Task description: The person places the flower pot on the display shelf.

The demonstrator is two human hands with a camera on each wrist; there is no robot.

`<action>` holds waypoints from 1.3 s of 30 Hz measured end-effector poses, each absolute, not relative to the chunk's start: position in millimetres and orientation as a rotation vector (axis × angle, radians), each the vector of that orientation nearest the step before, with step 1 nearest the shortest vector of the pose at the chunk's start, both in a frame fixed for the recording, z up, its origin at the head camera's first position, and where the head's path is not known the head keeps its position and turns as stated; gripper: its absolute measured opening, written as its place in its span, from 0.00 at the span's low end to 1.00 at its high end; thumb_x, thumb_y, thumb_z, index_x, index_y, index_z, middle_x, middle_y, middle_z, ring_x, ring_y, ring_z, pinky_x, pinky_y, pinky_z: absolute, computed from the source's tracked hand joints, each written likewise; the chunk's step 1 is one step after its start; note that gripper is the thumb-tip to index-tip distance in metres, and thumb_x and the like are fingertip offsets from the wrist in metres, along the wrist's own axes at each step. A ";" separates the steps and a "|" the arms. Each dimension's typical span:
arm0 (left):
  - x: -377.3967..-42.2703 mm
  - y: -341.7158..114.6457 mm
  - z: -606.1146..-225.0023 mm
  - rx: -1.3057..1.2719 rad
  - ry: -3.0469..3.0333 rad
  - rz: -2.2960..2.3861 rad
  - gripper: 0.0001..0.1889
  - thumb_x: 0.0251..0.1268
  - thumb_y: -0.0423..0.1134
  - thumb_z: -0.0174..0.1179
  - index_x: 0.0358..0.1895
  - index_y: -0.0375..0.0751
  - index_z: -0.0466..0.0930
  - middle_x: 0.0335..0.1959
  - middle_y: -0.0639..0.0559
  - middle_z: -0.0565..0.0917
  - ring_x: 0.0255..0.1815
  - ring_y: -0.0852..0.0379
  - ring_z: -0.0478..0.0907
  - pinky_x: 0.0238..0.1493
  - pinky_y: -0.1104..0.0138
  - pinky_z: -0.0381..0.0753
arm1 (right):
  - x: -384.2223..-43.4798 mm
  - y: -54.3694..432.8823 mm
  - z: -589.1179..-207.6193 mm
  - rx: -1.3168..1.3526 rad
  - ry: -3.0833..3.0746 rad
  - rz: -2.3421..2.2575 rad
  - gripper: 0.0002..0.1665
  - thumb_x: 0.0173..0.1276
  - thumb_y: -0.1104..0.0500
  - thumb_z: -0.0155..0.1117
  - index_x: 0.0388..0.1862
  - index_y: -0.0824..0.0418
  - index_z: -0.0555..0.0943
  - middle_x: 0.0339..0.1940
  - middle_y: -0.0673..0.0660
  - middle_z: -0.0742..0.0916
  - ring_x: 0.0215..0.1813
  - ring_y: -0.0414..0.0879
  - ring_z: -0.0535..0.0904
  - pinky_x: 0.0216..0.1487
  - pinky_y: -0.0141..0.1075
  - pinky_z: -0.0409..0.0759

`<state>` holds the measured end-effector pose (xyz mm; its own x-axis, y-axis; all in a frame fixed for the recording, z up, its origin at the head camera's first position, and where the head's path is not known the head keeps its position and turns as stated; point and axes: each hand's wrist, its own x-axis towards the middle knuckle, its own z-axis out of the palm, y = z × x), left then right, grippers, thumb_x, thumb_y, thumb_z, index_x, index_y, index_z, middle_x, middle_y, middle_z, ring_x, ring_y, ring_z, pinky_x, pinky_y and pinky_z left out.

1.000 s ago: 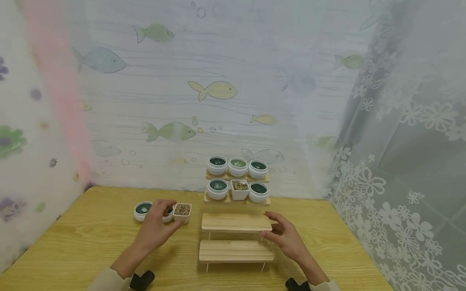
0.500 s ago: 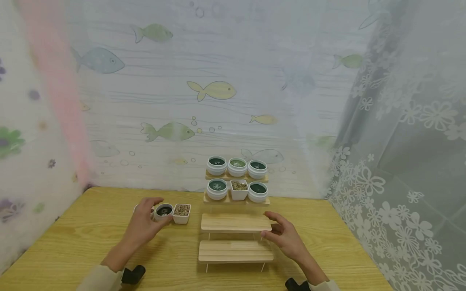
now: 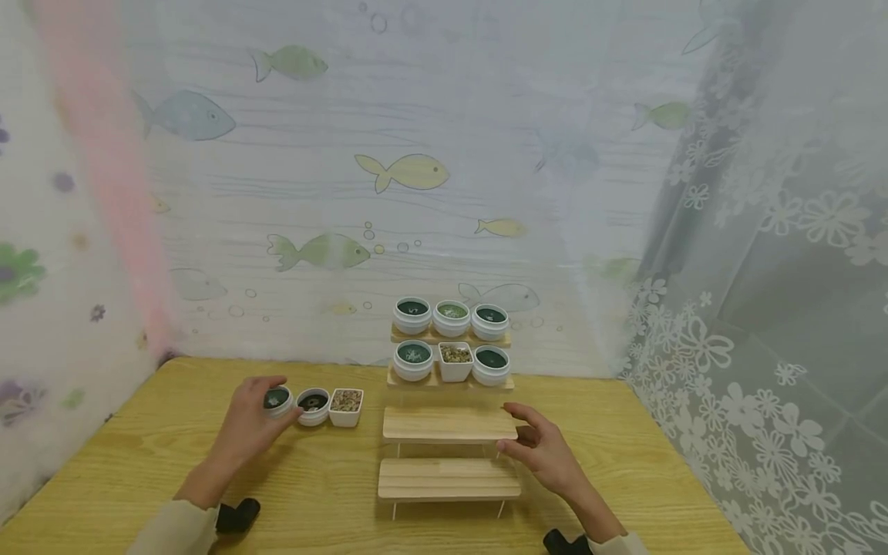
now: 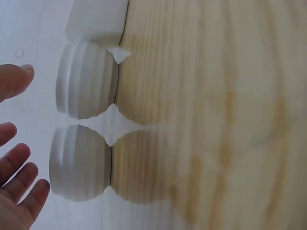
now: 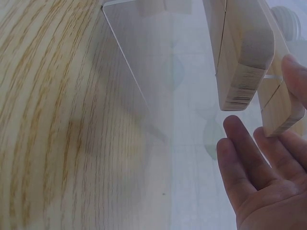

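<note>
My left hand (image 3: 246, 422) is over the leftmost round white bowl (image 3: 277, 400), which has a dark green inside. Thumb and fingers are spread apart; in the left wrist view the fingertips come right at the rim of that bowl (image 4: 79, 165). Beside it stand a second round bowl (image 3: 313, 406) with a dark inside and a square white dish (image 3: 346, 407) of brownish dried flakes. On the right, my right hand (image 3: 548, 455) holds the end of a wooden shelf (image 3: 449, 425) of a tiered stand, thumb at its front edge, forefinger at its back edge.
The stand's lowest wooden shelf (image 3: 449, 479) bears nothing. Its two upper shelves carry several round white bowls (image 3: 413, 361) and a square dish of greenish dried bits (image 3: 455, 361). A fish-patterned curtain (image 3: 333, 154) hangs behind the wooden table (image 3: 610, 432).
My left hand has moved left, away from the square dish and past the middle bowl, to the leftmost bowl. The right hand has stayed at the shelf's end.
</note>
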<state>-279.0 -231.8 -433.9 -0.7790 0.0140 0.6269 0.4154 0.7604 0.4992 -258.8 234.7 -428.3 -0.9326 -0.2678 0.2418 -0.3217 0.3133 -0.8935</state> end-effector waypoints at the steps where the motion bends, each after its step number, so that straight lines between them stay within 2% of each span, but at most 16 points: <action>1: -279.8 -233.3 -434.2 -0.309 -2.346 -0.861 0.28 0.45 0.34 0.73 0.51 0.25 0.75 0.47 0.30 0.73 0.49 0.34 0.69 0.47 0.42 0.69 | -258.7 234.9 -428.2 0.564 -2.505 1.725 0.37 0.60 0.57 0.71 0.67 0.59 0.69 0.67 0.66 0.71 0.52 0.55 0.80 0.45 0.35 0.80; 11: -281.8 -244.8 -431.3 -0.203 -2.492 -0.914 0.31 0.50 0.38 0.72 0.56 0.24 0.71 0.51 0.27 0.69 0.53 0.31 0.65 0.51 0.40 0.66 | -259.1 235.2 -428.5 0.562 -2.508 1.727 0.37 0.60 0.56 0.71 0.68 0.58 0.69 0.66 0.63 0.72 0.54 0.54 0.79 0.45 0.35 0.80; 17: -282.3 -250.9 -430.3 -0.156 -2.577 -1.010 0.36 0.52 0.43 0.71 0.60 0.24 0.67 0.55 0.25 0.65 0.56 0.30 0.63 0.55 0.39 0.64 | -259.3 235.3 -429.5 0.558 -2.508 1.731 0.37 0.60 0.56 0.71 0.68 0.57 0.69 0.67 0.65 0.71 0.54 0.55 0.79 0.46 0.36 0.80; 22: -284.2 -257.2 -433.5 -0.135 -2.610 -1.105 0.39 0.53 0.46 0.71 0.61 0.22 0.65 0.55 0.26 0.66 0.56 0.32 0.63 0.55 0.41 0.64 | -259.3 234.2 -429.6 0.545 -2.507 1.737 0.37 0.60 0.56 0.71 0.68 0.56 0.69 0.66 0.67 0.70 0.55 0.56 0.78 0.46 0.36 0.80; 26: -286.2 -259.9 -435.1 -0.138 -2.647 -1.124 0.41 0.55 0.48 0.70 0.62 0.21 0.64 0.55 0.26 0.68 0.56 0.33 0.65 0.54 0.43 0.66 | -259.4 233.6 -429.6 0.548 -2.512 1.731 0.37 0.60 0.57 0.71 0.68 0.56 0.69 0.66 0.68 0.70 0.52 0.54 0.80 0.45 0.35 0.79; 30: -287.8 -260.8 -435.6 -0.149 -2.672 -1.122 0.41 0.56 0.48 0.69 0.63 0.21 0.63 0.55 0.25 0.68 0.54 0.33 0.67 0.52 0.43 0.68 | -259.6 233.7 -429.6 0.560 -2.510 1.732 0.37 0.61 0.57 0.70 0.68 0.56 0.68 0.66 0.68 0.70 0.50 0.53 0.80 0.45 0.35 0.79; 35: -287.6 -260.8 -435.6 -0.126 -2.681 -1.150 0.42 0.57 0.49 0.68 0.64 0.20 0.61 0.57 0.24 0.67 0.57 0.31 0.65 0.54 0.42 0.66 | -259.7 234.4 -429.8 0.563 -2.510 1.727 0.37 0.61 0.57 0.70 0.68 0.56 0.68 0.67 0.66 0.71 0.53 0.55 0.79 0.45 0.35 0.79; 39: -287.4 -260.0 -435.8 -0.109 -2.682 -1.149 0.40 0.58 0.47 0.68 0.63 0.20 0.61 0.57 0.24 0.68 0.57 0.30 0.65 0.55 0.41 0.66 | -259.5 234.9 -429.9 0.563 -2.510 1.728 0.37 0.61 0.57 0.70 0.68 0.56 0.68 0.67 0.66 0.71 0.52 0.54 0.80 0.45 0.35 0.79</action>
<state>-287.4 -260.0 -435.8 -0.9727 -0.0188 0.2312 0.1544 0.6915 0.7056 -259.5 234.9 -429.9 -0.9332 -0.2700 0.2372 -0.3179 0.3125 -0.8951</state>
